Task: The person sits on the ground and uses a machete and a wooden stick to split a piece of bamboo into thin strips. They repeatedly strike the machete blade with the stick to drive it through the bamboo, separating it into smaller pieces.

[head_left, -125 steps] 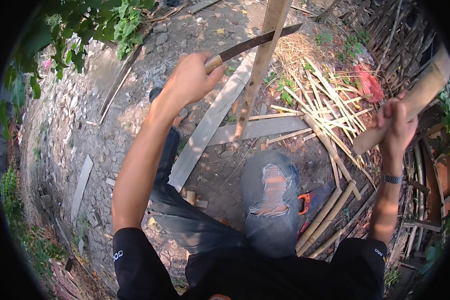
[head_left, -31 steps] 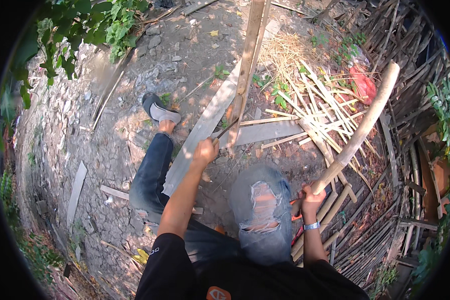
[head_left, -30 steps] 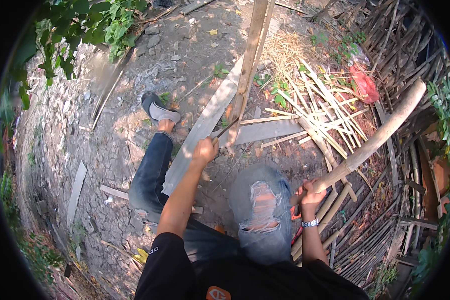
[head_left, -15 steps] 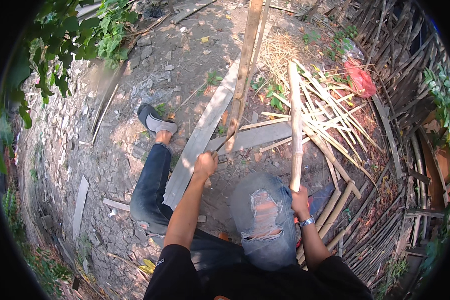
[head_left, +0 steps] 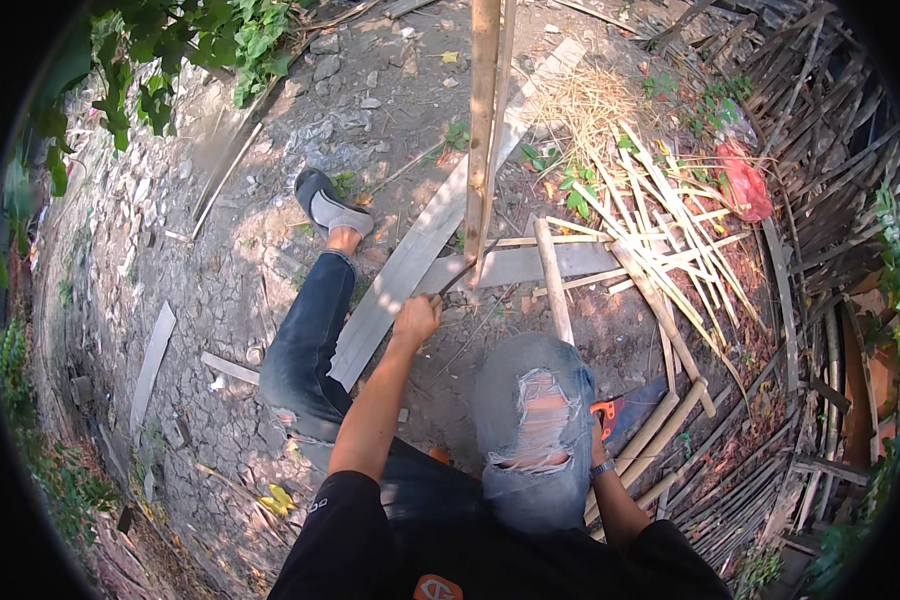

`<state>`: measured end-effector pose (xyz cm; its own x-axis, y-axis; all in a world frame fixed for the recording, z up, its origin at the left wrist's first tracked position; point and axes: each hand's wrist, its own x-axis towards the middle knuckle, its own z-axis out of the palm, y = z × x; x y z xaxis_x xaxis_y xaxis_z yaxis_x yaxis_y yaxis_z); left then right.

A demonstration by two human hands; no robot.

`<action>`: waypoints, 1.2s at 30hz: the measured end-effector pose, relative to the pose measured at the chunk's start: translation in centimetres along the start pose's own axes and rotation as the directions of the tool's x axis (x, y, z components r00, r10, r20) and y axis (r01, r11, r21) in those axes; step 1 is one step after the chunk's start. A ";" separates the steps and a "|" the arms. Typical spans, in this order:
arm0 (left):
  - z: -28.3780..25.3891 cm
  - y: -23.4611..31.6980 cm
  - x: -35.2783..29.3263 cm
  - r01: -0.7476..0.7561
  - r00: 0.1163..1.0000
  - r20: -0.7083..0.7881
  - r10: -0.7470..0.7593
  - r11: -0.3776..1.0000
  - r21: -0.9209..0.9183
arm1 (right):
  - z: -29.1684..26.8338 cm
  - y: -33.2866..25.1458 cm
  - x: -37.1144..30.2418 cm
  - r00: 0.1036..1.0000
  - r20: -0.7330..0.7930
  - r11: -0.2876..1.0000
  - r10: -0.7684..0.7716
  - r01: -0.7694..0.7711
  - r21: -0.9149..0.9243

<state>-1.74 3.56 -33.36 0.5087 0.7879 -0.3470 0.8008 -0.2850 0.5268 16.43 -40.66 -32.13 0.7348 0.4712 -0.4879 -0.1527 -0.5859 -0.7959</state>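
Observation:
My left hand (head_left: 417,318) is closed round the handle of a knife. Its thin dark blade (head_left: 455,280) meets the lower end of a long upright bamboo pole (head_left: 480,120); I cannot tell how deep it sits there. A narrower strip (head_left: 504,110) runs along that pole's right side. Beside my raised knee, my right hand (head_left: 598,442) is partly covered, its fingers hidden. A shorter bamboo pole (head_left: 553,280) slants down behind the knee in line with this hand. Right by the hand lies a saw with an orange handle (head_left: 605,408) and bluish blade (head_left: 638,405).
Split bamboo strips (head_left: 670,230) lie in a heap at the right, with shavings (head_left: 585,100) behind. Grey planks (head_left: 400,275) cross the ground. A red plastic bag (head_left: 743,185) lies near stacked sticks (head_left: 820,120). Thicker bamboo lengths (head_left: 650,435) rest beside my right arm.
The shorter bamboo pole and my right hand have drawn back toward me, beside the knee. More of the saw shows. My left hand stays on the knife; the view has shifted slightly.

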 end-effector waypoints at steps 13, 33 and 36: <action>2.3 -0.7 -0.5 -0.017 0.994 -0.108 0.014 1.000 -0.026 | -7.8 -1.4 2.2 0.699 -0.706 0.716 -0.117 -0.433 -0.548; 3.7 -0.5 -3.5 0.039 0.997 -0.062 -0.038 0.999 0.008 | 12.1 -48.6 14.6 0.637 0.030 0.561 -0.770 0.654 0.507; 2.9 -0.5 -3.8 0.020 1.000 -0.023 -0.020 1.000 0.007 | 12.9 -47.2 12.3 0.508 0.042 0.442 -0.860 0.702 0.558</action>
<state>-3.19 -0.84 -34.54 0.4851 0.8058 -0.3397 0.8131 -0.2727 0.5142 24.18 1.32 -5.22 0.4773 0.7710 0.4217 0.0795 0.4400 -0.8945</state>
